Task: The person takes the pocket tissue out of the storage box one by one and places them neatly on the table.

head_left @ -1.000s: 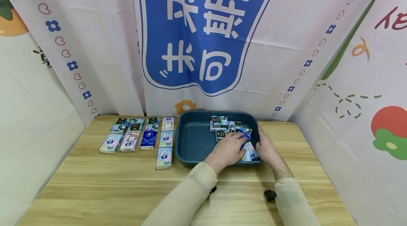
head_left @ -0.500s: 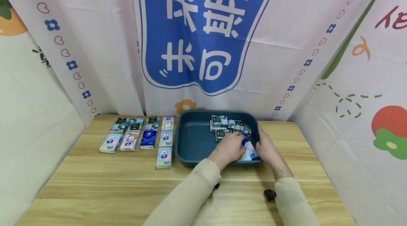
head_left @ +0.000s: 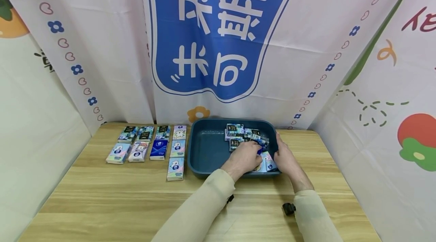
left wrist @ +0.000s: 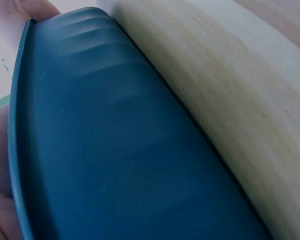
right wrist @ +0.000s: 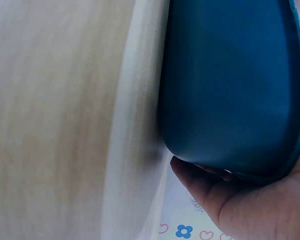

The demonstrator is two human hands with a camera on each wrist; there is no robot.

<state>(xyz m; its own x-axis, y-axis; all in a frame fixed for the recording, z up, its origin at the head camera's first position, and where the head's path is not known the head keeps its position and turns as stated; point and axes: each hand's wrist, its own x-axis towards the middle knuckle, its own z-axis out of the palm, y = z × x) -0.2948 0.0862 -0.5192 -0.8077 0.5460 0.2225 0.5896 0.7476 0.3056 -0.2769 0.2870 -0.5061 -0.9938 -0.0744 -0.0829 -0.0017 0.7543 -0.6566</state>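
Observation:
My left hand [head_left: 242, 158] reaches over the front rim of a dark blue-green plastic tub [head_left: 207, 151]. Its fingers curl down onto a blue tissue pack [head_left: 260, 151], mostly hidden by the hand. Pastel tissue packs [head_left: 270, 162] lie beside it in the front right corner, and dark floral packs [head_left: 235, 129] are piled behind. My right hand [head_left: 285, 158] grips the tub's right side. In the right wrist view, fingers [right wrist: 205, 187] lie against the outside of the tub wall [right wrist: 230, 90]. The left wrist view shows mainly the tub's outer wall [left wrist: 115, 125].
Left of the tub, tissue packs stand in rows on the wooden table [head_left: 112, 196], among them a blue one [head_left: 159, 149] and a column of pastel ones [head_left: 175, 168]. A printed curtain [head_left: 218, 105] hangs right behind the tub.
Over the last second my left hand has shifted slightly within the tub, its fingers curling lower around the blue tissue pack. My right hand stays on the tub's side.

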